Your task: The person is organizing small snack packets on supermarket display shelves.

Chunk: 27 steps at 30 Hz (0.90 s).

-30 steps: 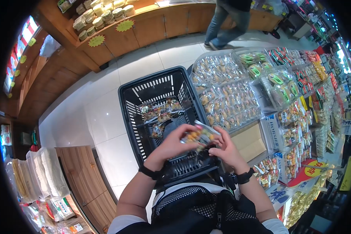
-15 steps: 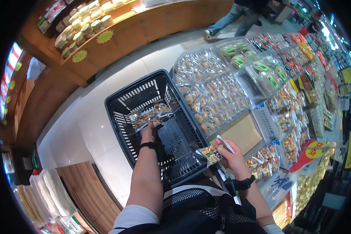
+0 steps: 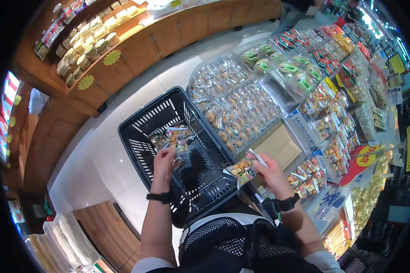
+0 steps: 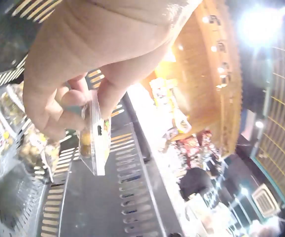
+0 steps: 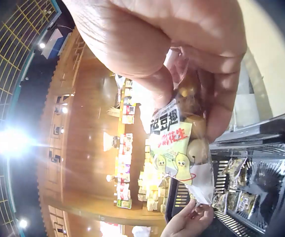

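Note:
My left hand (image 3: 164, 160) is over the black shopping basket (image 3: 128, 136), pinching a small clear packet of coated peanuts (image 3: 179, 138) by one edge. In the left wrist view that packet (image 4: 97, 143) hangs edge-on below the thumb and fingers. My right hand (image 3: 271, 174) grips another packet of coated peanuts (image 3: 242, 172) at the basket's right rim. Its label (image 5: 174, 143) shows cartoon peanuts and round nuts behind clear film in the right wrist view. More snack packets (image 4: 34, 143) lie at the basket's far end.
Right of the basket is a display of bagged snacks (image 3: 250, 116), with a bare tan cardboard section (image 3: 278, 148) near my right hand. A wooden counter (image 3: 146, 54) with stacked goods curves along the far side. A person (image 3: 290, 18) stands beyond the display.
My hands, together on a packet at first, parted. The left reached down into the basket and now rises with a packet; the right keeps its packet. The passer-by moved farther off.

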Each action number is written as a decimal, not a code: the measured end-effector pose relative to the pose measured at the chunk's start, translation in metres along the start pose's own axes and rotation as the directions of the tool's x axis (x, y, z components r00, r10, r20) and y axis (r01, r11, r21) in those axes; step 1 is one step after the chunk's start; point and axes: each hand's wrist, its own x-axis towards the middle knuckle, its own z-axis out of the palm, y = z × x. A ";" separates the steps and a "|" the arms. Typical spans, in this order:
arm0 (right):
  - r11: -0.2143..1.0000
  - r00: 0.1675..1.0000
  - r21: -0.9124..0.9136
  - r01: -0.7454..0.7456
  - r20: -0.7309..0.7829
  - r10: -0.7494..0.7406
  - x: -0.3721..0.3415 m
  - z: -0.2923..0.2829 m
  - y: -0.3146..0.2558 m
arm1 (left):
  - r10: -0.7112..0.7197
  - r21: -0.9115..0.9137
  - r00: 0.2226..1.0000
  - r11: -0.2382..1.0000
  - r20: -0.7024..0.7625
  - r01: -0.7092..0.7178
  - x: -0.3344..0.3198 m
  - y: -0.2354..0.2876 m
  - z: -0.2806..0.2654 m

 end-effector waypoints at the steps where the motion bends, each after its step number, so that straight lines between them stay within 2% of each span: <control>1: 0.999 1.000 0.049 0.005 0.013 -0.006 0.005 0.001 0.004 | 0.004 0.013 1.000 1.000 0.003 -0.004 -0.016 0.011 -0.004; 3: 0.996 0.997 0.083 0.043 0.059 -0.048 0.009 0.012 -0.006 | 0.096 0.025 0.939 0.994 0.331 -0.110 -0.043 0.028 -0.007; 5: 0.992 0.983 0.091 0.091 0.150 -0.104 0.014 0.019 -0.013 | 0.070 0.071 0.910 0.992 0.408 -0.108 -0.076 0.047 0.007; 6: 0.990 0.984 0.096 0.102 0.133 -0.115 0.016 0.024 -0.015 | 0.040 0.108 0.880 0.989 0.474 -0.103 -0.090 0.054 0.015; 8: 0.938 0.913 0.049 0.344 0.216 -0.346 0.017 0.036 -0.019 | 0.023 0.122 0.828 0.986 0.560 -0.110 -0.110 0.056 0.033; 11: 0.955 0.949 0.254 0.155 0.231 -0.215 0.018 0.035 -0.013 | 0.001 0.175 0.713 0.969 0.701 -0.173 -0.119 0.048 0.056; 12: 0.948 0.957 0.304 0.094 0.234 -0.170 0.017 0.031 -0.010 | 0.064 0.137 0.689 0.963 0.722 -0.233 -0.116 0.038 0.063; 14: 0.935 0.982 0.353 -0.018 0.180 -0.049 0.001 0.023 -0.027 | -0.040 0.141 0.722 0.987 0.691 -0.081 -0.132 0.043 0.085; 15: 0.935 0.985 0.354 0.000 0.161 -0.061 -0.001 0.014 -0.028 | -0.040 0.143 0.707 0.986 0.706 -0.087 -0.135 0.044 0.094; 17: 0.976 0.993 0.190 0.111 0.028 -0.118 -0.001 0.000 -0.023 | -0.104 0.004 0.612 0.987 0.784 0.163 -0.140 0.042 0.108; 18: 0.975 0.992 0.192 0.114 0.023 -0.120 -0.002 -0.006 -0.021 | -0.107 0.009 0.608 0.987 0.787 0.162 -0.141 0.038 0.118; 20: 0.973 0.973 0.111 0.204 -0.135 -0.189 -0.001 -0.015 -0.018 | -0.091 0.070 0.598 0.996 0.796 0.059 -0.139 0.026 0.140; 21: 0.970 0.963 0.109 0.216 -0.189 -0.193 0.000 -0.022 -0.019 | -0.069 0.051 0.561 0.998 0.825 0.048 -0.134 0.023 0.149; 22: 0.968 0.961 0.114 0.222 -0.192 -0.197 0.000 -0.029 -0.022 | -0.070 0.056 0.559 0.998 0.826 0.042 -0.129 0.019 0.157; 24: 0.956 0.897 -0.068 0.286 -0.330 -0.292 0.001 -0.048 -0.028 | -0.021 -0.013 0.523 0.998 0.852 0.062 -0.122 0.012 0.171; 25: 0.956 0.892 -0.126 0.264 -0.345 -0.292 0.003 -0.061 -0.030 | -0.053 0.003 0.557 0.996 0.829 0.090 -0.124 0.012 0.182; 26: 0.957 0.892 -0.122 0.263 -0.347 -0.290 0.003 -0.071 -0.032 | -0.057 0.008 0.558 0.996 0.828 0.090 -0.123 0.010 0.192; 27: 0.951 0.904 -0.156 0.265 -0.304 -0.302 0.003 -0.079 -0.034 | -0.074 0.121 0.590 0.992 0.804 -0.040 -0.119 0.004 0.202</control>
